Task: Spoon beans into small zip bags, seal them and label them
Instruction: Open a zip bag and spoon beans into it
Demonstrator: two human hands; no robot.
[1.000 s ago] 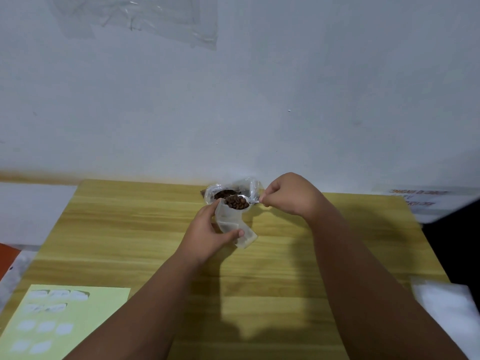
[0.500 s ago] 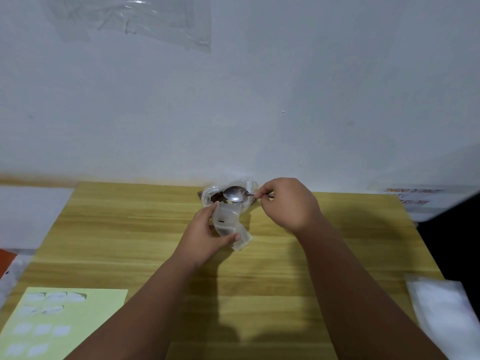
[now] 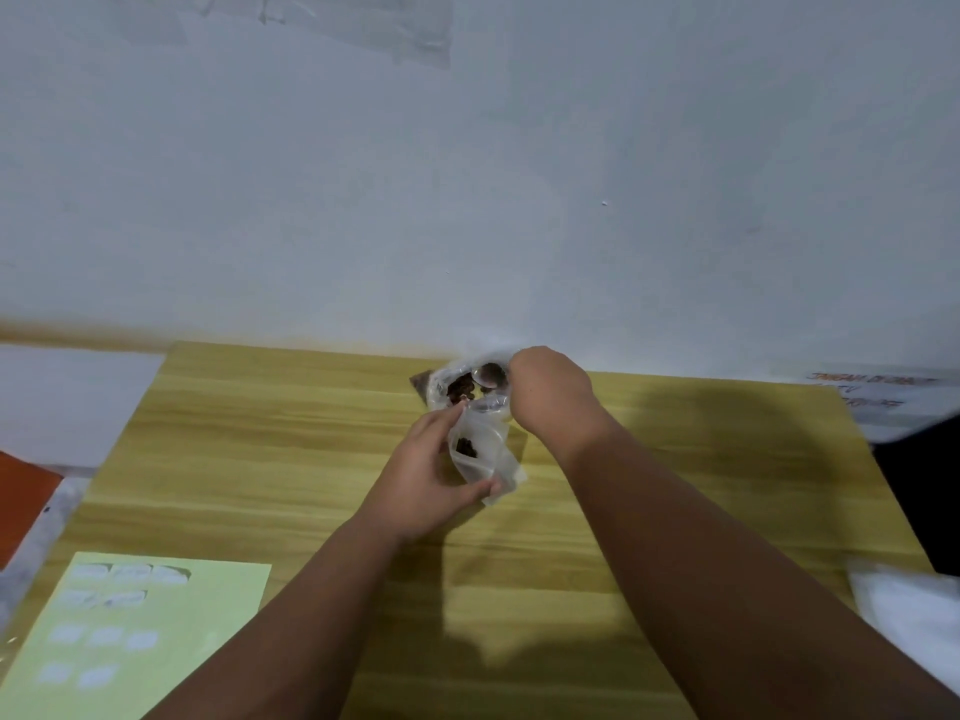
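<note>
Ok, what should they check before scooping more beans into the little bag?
1. Small zip bag held firmly: ok, the left hand pinches it between thumb and fingers.
2. Bag mouth open and facing up: looks ok, though blurred.
3. Beans inside the small bag: ok, a few dark ones show through.
4. Spoon in the big bag of beans: ok, the right hand holds it there.
5. Spoon full: cannot tell, too blurred.
6. Label sheet ready: ok, it lies at the table's near left corner.
</note>
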